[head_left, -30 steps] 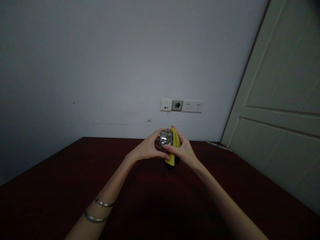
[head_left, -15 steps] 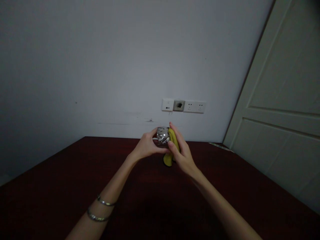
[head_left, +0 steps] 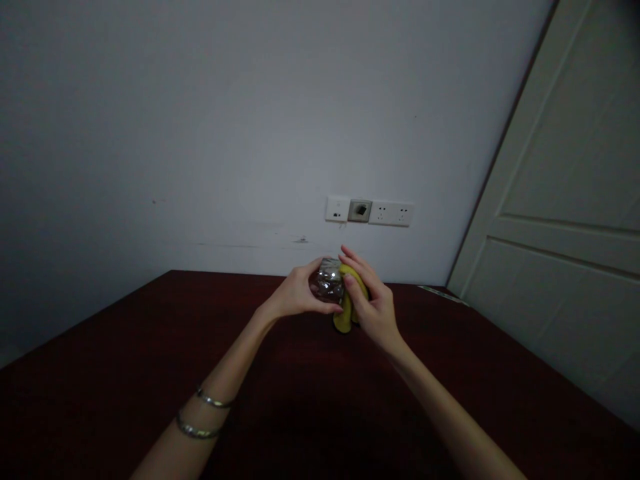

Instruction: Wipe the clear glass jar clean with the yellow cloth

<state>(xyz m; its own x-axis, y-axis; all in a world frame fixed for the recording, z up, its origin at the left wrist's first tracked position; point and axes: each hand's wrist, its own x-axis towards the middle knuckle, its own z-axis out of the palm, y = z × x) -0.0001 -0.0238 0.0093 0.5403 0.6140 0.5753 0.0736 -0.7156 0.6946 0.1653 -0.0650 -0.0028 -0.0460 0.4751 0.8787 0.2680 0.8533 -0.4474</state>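
Above the far part of a dark red-brown table (head_left: 150, 347), both hands meet around two things. My left hand (head_left: 295, 295) curls round a clear glass (head_left: 328, 283) that glints in the dim light. My right hand (head_left: 373, 303) presses a yellow cloth (head_left: 345, 319) against the glass's right side, fingers wrapped over it. The cloth's lower end hangs below the hands. Two thin silver bangles (head_left: 203, 417) sit on my left forearm.
A plain grey wall stands behind the table with a row of white sockets (head_left: 369, 211). A pale panelled door (head_left: 565, 233) fills the right side. A thin strip (head_left: 443, 292) lies at the table's far right edge.
The glass has turned a little in my left hand. My right hand has shifted round its right side with the cloth, and the hands sit slightly higher and further right.
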